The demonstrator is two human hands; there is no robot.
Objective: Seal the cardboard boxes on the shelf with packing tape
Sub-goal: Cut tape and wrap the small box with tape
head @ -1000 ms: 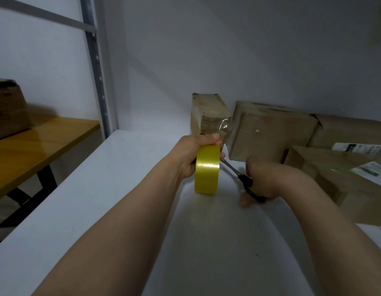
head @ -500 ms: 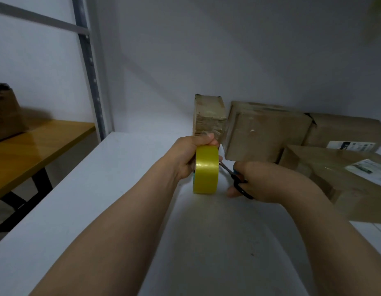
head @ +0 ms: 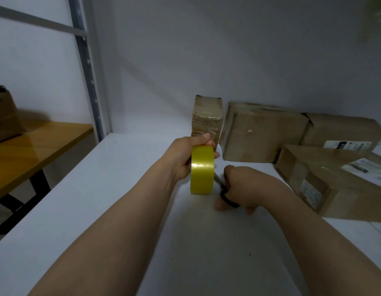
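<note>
My left hand point(head: 183, 159) grips a yellow roll of packing tape point(head: 202, 169), held on edge just above the white shelf point(head: 104, 189). My right hand point(head: 240, 189) is closed on black-handled scissors point(head: 223, 190) whose blades point up-left toward the roll. Right behind the roll stands a narrow upright cardboard box point(head: 207, 118) with shiny tape across its front. To its right lean a wide box point(head: 262, 133) and a far box with a label point(head: 343, 133). A nearer labelled box point(head: 334, 180) lies at the right.
A grey metal shelf upright point(head: 87, 67) rises at the left rear. Beyond it is a wooden table point(head: 36, 150) with a brown box point(head: 4, 116) on it. The wall closes the shelf at the back.
The roll has come a little away from the narrow box, and the strip of tape seen stretched to it earlier no longer shows. My right hand with the scissors has dropped slightly lower.
</note>
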